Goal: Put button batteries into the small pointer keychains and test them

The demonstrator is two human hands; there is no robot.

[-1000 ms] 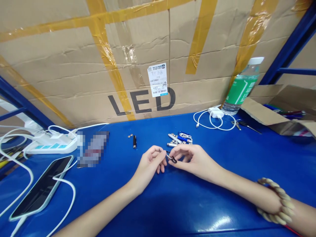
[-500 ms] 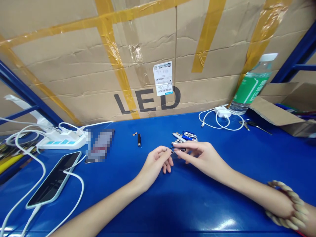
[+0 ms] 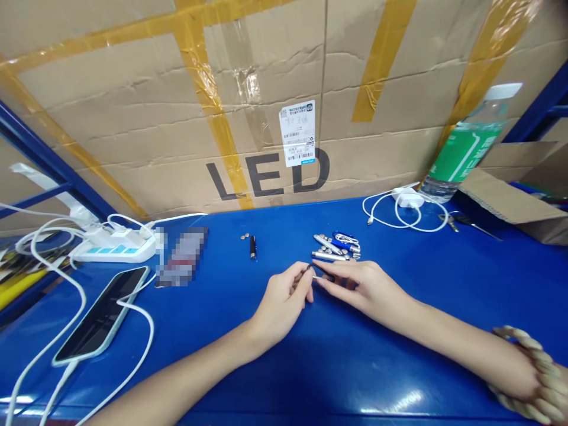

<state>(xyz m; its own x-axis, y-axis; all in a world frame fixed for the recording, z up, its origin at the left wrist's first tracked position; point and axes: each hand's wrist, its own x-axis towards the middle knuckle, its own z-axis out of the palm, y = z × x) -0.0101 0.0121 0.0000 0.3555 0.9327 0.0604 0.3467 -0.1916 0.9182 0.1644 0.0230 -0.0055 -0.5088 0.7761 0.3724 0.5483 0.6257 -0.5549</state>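
Observation:
My left hand (image 3: pixel 281 305) is closed, its thumb and forefinger pinching one end of a small black loop with a thin pale metal part (image 3: pixel 327 276). Thumb and fingers of my right hand (image 3: pixel 368 287) grip the loop's other end, so it spans the short gap between both hands. Its exact kind is too small to tell. Just behind lie silver tubes (image 3: pixel 329 257), several button cells (image 3: pixel 323 249) and a blue clip with a white coiled cord (image 3: pixel 347 239). Farther left, a short black cylinder (image 3: pixel 252 247) rests near small round cells (image 3: pixel 245 236).
A blue table (image 3: pixel 310 367) carries everything. To the left are a phone (image 3: pixel 104 313), a blurred-out flat item (image 3: pixel 184 257) and a power strip (image 3: pixel 119 253) with white cables. A charger (image 3: pixel 407 197), water bottle (image 3: pixel 465 148) and open carton (image 3: pixel 510 198) stand right; a large taped box (image 3: pixel 146 118) closes the back.
The view has shifted slightly. Both hands keep their hold on the black loop, and the left hand's lower fingers have curled in. More of the silver tubes shows behind the right hand.

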